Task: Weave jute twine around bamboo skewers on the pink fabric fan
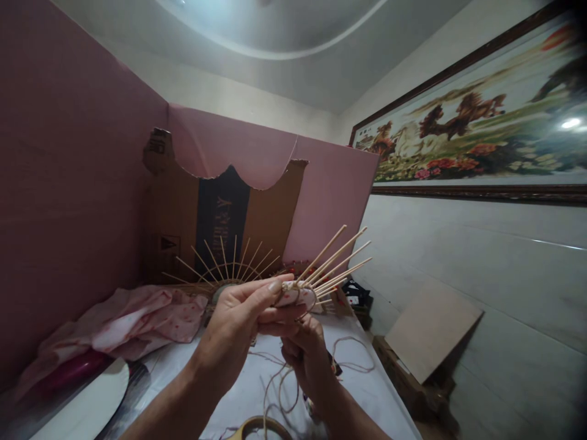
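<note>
Table [247,397] w/ white cover, pink panels [330,201] behind; hands [270,324] curled, gripping stick-rimmed piece [296,296].

Pink panels [325,195], brown cardboard [270,211] striped dark, pink cloth [151,321] seemingly red-spotted

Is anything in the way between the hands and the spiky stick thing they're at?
Nothing I can see blocks the left hand: it grips the spiky stick piece, thumb on top. The right hand is just below, beside the left fingers; I can't tell whether it touches the piece.
</note>
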`<state>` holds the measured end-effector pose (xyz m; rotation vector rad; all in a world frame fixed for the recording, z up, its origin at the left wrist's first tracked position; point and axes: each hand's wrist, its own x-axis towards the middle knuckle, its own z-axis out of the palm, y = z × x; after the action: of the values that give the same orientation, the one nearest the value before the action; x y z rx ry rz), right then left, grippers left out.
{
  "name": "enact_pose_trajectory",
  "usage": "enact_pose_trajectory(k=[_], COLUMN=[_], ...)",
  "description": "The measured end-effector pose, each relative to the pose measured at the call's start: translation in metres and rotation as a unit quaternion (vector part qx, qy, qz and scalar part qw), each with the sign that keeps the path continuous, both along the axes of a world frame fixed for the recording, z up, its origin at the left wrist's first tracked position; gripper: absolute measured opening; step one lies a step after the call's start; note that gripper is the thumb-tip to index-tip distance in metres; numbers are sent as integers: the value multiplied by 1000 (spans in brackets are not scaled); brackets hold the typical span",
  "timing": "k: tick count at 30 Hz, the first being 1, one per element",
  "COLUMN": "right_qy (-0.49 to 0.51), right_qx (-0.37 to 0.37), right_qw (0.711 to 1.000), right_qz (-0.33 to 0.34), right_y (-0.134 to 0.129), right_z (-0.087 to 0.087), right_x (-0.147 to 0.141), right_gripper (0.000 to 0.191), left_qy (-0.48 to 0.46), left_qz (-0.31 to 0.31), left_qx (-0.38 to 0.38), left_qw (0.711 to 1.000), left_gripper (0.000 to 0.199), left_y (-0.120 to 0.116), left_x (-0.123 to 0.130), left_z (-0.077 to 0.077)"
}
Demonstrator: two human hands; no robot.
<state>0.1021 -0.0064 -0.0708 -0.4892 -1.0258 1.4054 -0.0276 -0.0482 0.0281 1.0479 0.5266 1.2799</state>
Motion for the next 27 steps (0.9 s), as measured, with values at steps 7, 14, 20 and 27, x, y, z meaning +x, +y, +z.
enact_pose_trajectory(k=[7, 14, 20, 27], right_qy=[-2, -5, -10, 18], right_qx=[-12, -27, -27, -53], right_qw=[1000, 1000, 999, 997], right_qz=[-9, 16, 27, 54], right_y=[-1, -4, -7, -5], right_z=[1, 7, 14, 15], right_x=[0, -2, -2, -2], right_gripper=[46, 43, 38, 37], left_qy=[-15, -35, -19, 31], left_qz=[-1, 25, 64, 126], left_qx=[9, 49, 59, 49], left_qw=[1000, 998, 996, 990], left_gripper=[39, 28, 24, 34], left_y=[1, 4, 8, 11], left_x=[-1, 0, 2, 5], left_z=[-1, -4, -2, -1])
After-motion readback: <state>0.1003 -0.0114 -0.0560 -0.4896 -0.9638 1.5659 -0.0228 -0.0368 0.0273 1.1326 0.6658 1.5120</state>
